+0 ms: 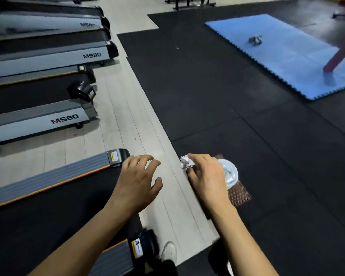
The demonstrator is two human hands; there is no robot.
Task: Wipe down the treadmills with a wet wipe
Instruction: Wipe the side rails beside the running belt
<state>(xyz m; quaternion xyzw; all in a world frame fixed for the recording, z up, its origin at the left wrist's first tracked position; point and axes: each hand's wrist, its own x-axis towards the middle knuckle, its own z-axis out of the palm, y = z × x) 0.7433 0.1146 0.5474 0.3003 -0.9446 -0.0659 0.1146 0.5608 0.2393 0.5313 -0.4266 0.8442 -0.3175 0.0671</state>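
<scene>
My right hand [205, 176] pinches a crumpled white wet wipe [185, 161] just above a round white wipe container [231, 173], which stands on a small brown mat [239, 195]. My left hand [137, 180] hovers with spread, relaxed fingers over the rear end of the nearest treadmill [48, 196], holding nothing. That treadmill has a black belt, grey side rails and orange trim. Further treadmills marked MS80 [64, 118] stand in a row at the left.
A strip of light wood floor [127, 124] runs between the treadmills and black rubber flooring [227, 108]. A blue foam mat [287, 54] lies at the far right with a small object on it. My shoe [169, 251] shows below.
</scene>
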